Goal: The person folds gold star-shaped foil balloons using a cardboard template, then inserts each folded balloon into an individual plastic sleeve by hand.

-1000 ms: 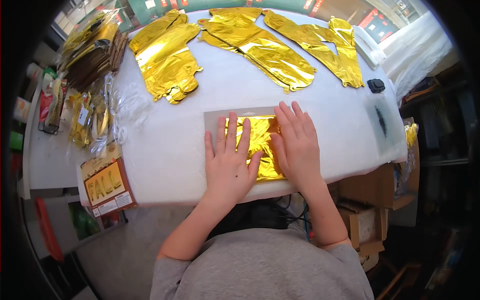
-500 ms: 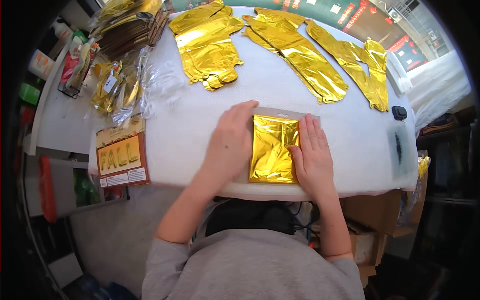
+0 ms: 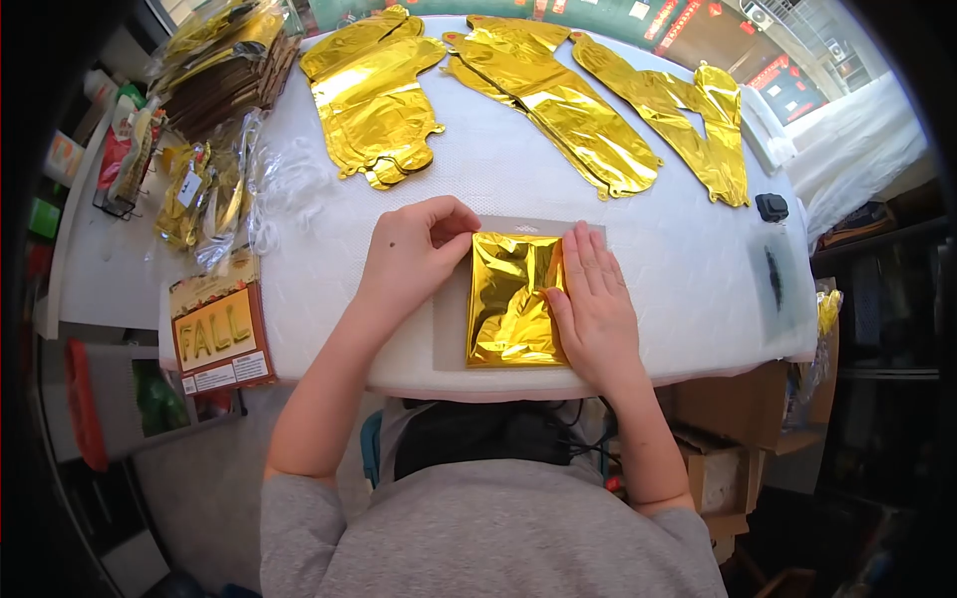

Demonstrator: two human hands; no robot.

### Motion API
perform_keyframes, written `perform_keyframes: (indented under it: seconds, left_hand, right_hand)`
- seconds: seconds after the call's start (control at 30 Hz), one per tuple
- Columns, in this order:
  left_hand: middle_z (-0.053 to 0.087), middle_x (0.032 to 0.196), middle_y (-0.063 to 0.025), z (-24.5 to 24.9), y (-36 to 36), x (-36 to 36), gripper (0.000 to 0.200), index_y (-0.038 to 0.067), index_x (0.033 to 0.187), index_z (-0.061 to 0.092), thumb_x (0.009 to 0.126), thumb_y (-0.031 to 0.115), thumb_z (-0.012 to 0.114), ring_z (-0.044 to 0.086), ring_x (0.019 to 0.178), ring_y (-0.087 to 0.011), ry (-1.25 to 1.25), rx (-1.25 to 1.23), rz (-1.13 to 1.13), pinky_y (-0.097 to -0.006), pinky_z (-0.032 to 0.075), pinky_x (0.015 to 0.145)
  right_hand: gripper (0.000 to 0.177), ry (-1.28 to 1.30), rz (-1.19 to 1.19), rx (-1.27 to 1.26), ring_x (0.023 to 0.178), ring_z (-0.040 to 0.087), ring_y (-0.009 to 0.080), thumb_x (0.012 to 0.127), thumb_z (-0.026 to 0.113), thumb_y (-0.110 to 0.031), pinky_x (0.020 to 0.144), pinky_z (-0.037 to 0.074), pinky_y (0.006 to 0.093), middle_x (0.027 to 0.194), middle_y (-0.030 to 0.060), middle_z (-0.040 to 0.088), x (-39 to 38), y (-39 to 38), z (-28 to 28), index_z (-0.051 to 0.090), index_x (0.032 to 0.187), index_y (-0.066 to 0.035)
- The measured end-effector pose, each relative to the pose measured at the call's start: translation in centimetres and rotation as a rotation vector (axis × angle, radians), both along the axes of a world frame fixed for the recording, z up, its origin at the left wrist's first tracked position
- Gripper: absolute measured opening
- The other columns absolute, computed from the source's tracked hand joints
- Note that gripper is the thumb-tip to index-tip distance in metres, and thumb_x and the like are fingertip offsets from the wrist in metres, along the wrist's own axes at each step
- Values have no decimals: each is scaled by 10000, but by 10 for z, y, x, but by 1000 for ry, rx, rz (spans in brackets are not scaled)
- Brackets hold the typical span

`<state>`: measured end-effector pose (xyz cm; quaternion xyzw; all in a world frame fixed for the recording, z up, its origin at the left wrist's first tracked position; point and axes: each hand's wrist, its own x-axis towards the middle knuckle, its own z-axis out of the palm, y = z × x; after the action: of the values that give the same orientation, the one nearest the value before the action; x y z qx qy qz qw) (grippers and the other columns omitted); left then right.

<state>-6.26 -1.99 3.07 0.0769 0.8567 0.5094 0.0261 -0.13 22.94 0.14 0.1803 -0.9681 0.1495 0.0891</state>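
Observation:
A folded square of shiny gold foil [image 3: 510, 314] lies in front of me on a larger, greyish see-through plastic sheet or bag [image 3: 450, 324]. My right hand [image 3: 598, 311] rests flat along the foil's right edge, fingers straight and thumb over the foil. At the foil's upper left corner, my left hand [image 3: 414, 254] is closed in a pinch; what is between the fingertips is hidden. Farther back on the table lie flat gold foil balloons: one at the left [image 3: 374, 105], one in the middle [image 3: 563, 110] and one at the right [image 3: 688, 115].
A printed FALL package [image 3: 219, 334] lies at the table's left front edge. Behind it are clear bags with gold foil [image 3: 204, 204], white ribbon [image 3: 289, 189] and a pile of packages [image 3: 224, 75]. A small black object [image 3: 772, 207] sits at the right.
My left hand, blurred and flatter beside the foil before, has curled into a pinch at its upper left corner. My right hand stays on the foil. The whole view has shifted slightly.

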Motion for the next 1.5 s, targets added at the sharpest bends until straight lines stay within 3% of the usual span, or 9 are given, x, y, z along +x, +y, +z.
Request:
perform_keyframes:
  seconds: [0.17,0.27,0.33,0.43,0.87,1.07,1.13,1.37,1.5]
  left_hand:
    - [807,965,-78,-4,-1,4,174,-6,1082,783,921,16,723,760,871,-113,-61,-24,19,-265,604,831]
    - [808,961,-83,-12,-1,5,184,-9,1091,793,925,-1,715,759,873,-111,-20,68,37,-262,605,827]
    - [808,945,-85,-13,0,4,156,-21,1057,798,931,-11,707,758,874,-111,29,183,38,-261,607,823]
    - [807,925,-86,-14,-2,4,155,-24,1050,801,927,-5,708,756,869,-111,36,-16,37,-263,606,809]
    - [796,832,-91,-11,-8,-4,147,8,980,811,846,58,781,759,765,-136,-29,75,13,-272,591,715]
    - [811,983,-118,-12,-13,-7,250,24,1110,813,866,42,761,773,888,-151,-45,156,-103,-295,616,822]
    - [809,1117,-91,-19,-17,-10,317,55,1190,799,896,-36,726,763,982,-172,252,120,-230,-286,603,893]
    - [816,1076,-100,-25,-14,-7,291,62,1164,802,901,-38,730,785,957,-174,364,-22,-261,-273,609,852]
    - [821,1009,-85,-20,-9,-5,230,12,1125,806,912,-32,731,770,895,-134,179,37,-198,-261,607,810]
  right_hand:
    - [626,-18,-8,-8,1593,287,387,1097,492,-273,1289,238,474,1709,224,312,0,0,-1,336,1634,10]
    - [654,6,-10,9,1579,321,379,1101,508,-340,1282,259,483,1693,230,342,-1,0,-1,357,1619,28]
    - [628,-22,-7,-22,1594,287,382,1097,489,-271,1290,237,473,1711,221,310,0,0,0,329,1638,6]
    - [632,-15,-5,-15,1594,287,382,1098,486,-272,1290,234,472,1712,218,309,0,1,-2,322,1641,5]
    - [624,-32,-1,-6,1600,272,374,1109,477,-283,1295,221,474,1716,209,305,0,0,-1,321,1643,0]
    - [620,-33,2,-18,1601,271,372,1113,472,-287,1296,217,473,1711,214,311,-1,1,-2,325,1641,4]
    - [659,-11,-3,14,1586,311,361,1108,494,-351,1288,245,474,1699,222,335,-1,1,-2,338,1632,16]
    - [656,-2,4,0,1589,305,357,1109,493,-350,1289,243,474,1702,217,332,-2,2,-3,339,1631,17]
    - [613,-20,8,-19,1598,277,372,1121,454,-292,1296,215,468,1705,224,321,-1,1,-2,329,1637,13]
